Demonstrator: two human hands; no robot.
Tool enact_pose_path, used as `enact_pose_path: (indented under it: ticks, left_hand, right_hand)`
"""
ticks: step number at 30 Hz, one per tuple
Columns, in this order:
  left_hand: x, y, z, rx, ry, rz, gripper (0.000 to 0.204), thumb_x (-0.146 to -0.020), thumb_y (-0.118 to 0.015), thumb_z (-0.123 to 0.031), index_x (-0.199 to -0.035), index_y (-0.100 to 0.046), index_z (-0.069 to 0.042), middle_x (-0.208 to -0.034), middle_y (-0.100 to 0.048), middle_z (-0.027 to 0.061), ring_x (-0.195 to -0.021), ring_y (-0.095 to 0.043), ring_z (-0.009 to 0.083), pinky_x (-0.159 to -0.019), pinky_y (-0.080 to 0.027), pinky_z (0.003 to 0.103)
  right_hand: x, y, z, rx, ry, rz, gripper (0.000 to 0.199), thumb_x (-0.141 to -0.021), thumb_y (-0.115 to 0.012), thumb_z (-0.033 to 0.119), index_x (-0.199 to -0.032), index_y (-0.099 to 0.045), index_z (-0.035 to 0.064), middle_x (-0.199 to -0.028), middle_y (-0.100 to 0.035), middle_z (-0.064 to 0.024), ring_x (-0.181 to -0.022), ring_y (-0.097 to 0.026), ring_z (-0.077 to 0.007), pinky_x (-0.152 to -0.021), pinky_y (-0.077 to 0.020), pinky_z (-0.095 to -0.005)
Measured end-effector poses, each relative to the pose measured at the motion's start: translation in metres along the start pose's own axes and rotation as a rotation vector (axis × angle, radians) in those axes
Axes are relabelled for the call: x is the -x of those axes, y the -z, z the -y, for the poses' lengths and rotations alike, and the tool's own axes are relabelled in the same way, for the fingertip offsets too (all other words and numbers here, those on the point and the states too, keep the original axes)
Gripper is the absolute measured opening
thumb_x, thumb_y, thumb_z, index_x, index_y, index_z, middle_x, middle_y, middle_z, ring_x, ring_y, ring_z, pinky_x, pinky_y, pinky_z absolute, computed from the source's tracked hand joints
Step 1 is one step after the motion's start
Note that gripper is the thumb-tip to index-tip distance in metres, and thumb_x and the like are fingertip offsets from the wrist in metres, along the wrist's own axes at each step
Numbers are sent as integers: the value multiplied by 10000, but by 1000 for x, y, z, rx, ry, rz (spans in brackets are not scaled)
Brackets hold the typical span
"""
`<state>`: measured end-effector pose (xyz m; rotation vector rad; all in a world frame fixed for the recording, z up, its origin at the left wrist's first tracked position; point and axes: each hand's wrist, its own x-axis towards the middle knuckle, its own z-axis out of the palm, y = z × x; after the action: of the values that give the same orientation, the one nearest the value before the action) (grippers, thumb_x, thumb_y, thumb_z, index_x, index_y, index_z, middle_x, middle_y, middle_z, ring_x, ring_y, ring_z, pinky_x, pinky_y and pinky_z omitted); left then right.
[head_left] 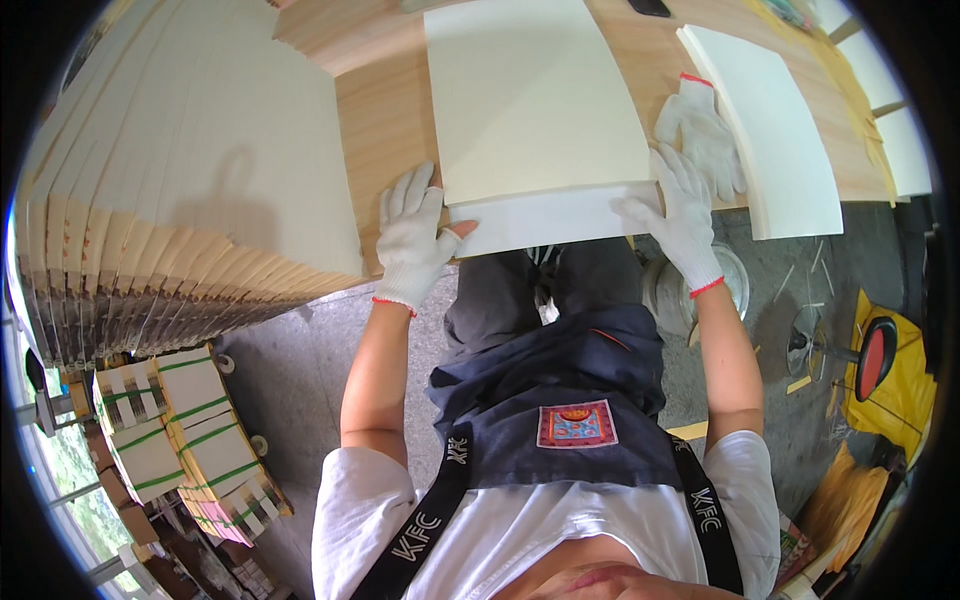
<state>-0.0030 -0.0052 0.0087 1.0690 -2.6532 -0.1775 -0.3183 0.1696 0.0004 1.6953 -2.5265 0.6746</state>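
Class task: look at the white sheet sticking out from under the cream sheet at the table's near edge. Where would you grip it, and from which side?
Grip the white sheet along its near edge, coming from the person's side. That strip overhangs the wooden table and is bare, while the cream sheet covers the rest. The left hand and right hand already rest at its two near corners.

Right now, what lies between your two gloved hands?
In the head view, the near edge of a white sheet spans from left hand to right hand, under a cream sheet.
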Motion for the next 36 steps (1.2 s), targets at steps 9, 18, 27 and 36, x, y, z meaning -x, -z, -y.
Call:
enact_pose_path:
  ticks: [9, 18, 27, 36]
  left_hand:
    - [2, -2, 0, -35, 2, 3, 700, -798, -763, -370, -1356, -532, -16, -1504, -434, 146, -1373, -377, 356, -1134, -317, 431]
    - [1, -1, -7, 27, 86, -141, 667, -743, -822, -289, -1316, -571, -57, -1436, -496, 146, -1317, -437, 355, -1074, -402, 433]
    - [-14, 32, -46, 151, -237, 70, 671, -539, -893, -271, -1144, -634, -137, -1175, -610, 5, -1131, -569, 256, -936, -492, 392]
    - [-20, 42, -54, 80, -243, 136, 653, -586, -877, -239, -1192, -641, -178, -1190, -623, -12, -1128, -580, 238, -910, -511, 371]
  right_hand:
    - [0, -1, -2, 21, 17, 0, 874, -811, -670, 613, -1454, -449, 64, -1498, -432, -161, -1417, -338, -346, -1167, -251, -470]
    - [-2, -2, -3, 22, 11, -6, 881, -806, -661, 630, -1446, -456, 59, -1498, -438, -150, -1412, -354, -337, -1165, -256, -467]
    - [0, -3, -4, -9, 27, -31, 861, -805, -682, 605, -1449, -456, 81, -1504, -431, -143, -1420, -339, -336, -1168, -252, -468]
    - [2, -1, -18, -84, 105, -53, 732, -889, -652, 486, -1461, -452, 75, -1497, -442, -160, -1416, -355, -344, -1168, -270, -449]
